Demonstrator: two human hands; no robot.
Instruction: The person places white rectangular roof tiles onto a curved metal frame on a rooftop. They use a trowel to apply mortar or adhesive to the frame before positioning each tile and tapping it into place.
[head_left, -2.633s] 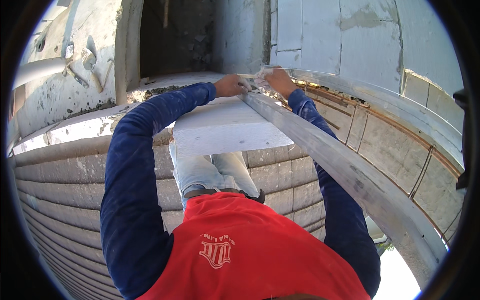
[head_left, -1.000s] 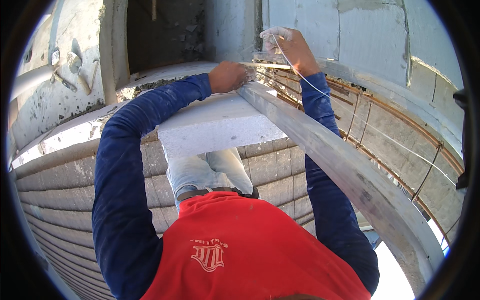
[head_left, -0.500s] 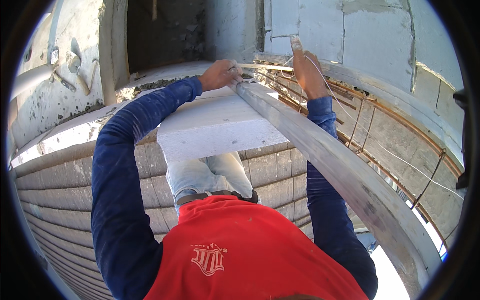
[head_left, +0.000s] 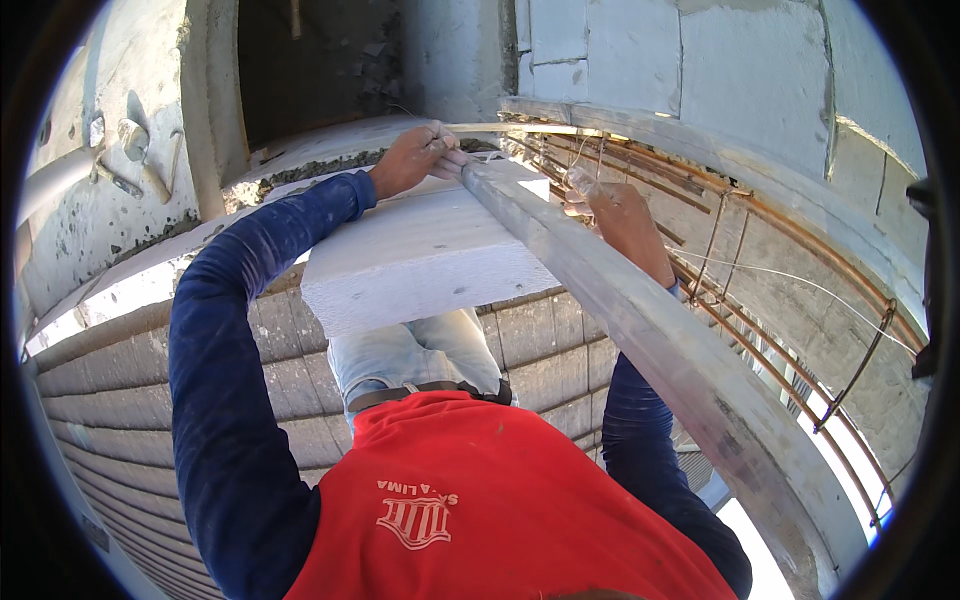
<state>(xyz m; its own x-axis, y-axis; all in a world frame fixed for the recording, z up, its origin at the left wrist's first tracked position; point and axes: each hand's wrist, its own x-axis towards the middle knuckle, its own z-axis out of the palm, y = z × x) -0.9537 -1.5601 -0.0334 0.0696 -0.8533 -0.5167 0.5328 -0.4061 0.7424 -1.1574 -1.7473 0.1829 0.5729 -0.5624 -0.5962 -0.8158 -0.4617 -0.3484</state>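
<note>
Right hand (head_left: pixel 615 218) has come down beside the grey beam (head_left: pixel 640 315) since the earlier frame, white string (head_left: pixel 780 272) with it. String could snag on rebar (head_left: pixel 722 185) if slack; beam could slip if poorly steadied. Right hand mostly closed, gripping string; left hand (head_left: pixel 410 160) fingers bent at beam's far end, grip unclear. Beam runs along white block's (head_left: pixel 425 255) right edge.

Location: a building site, in daylight. Evidence: exposed rusty steel bars (head_left: pixel 815 245), bare block wall (head_left: pixel 635 55), long grey beam (head_left: pixel 650 310), and a trowel (head_left: pixel 133 140) lying on a stained concrete slab (head_left: pixel 150 80).
</note>
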